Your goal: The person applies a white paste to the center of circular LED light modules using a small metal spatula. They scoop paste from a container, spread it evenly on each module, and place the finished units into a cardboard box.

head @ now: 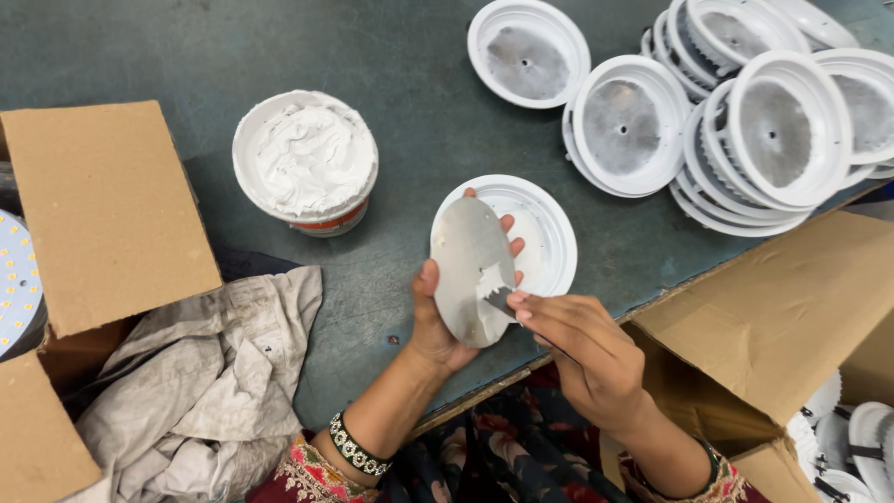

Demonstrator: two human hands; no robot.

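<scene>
While the left hand [438, 326] grips a round metal disc [472, 270] upright by its edge, fingers closed around it, the right hand [582, 349] pinches a small spatula [498, 300], tip touching the disc's white-smeared face. A white housing [549, 237] lies on the table [186, 56] just behind. A tub of white paste [305, 160] is nearby, with stacked housings [745, 121] farther off.

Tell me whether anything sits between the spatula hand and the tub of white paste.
Nothing that blocks it on the table. The right hand holds a small spatula against the round metal disc in the left hand; that disc and hand lie partly toward the tub of white paste, with bare tabletop beyond.
</scene>
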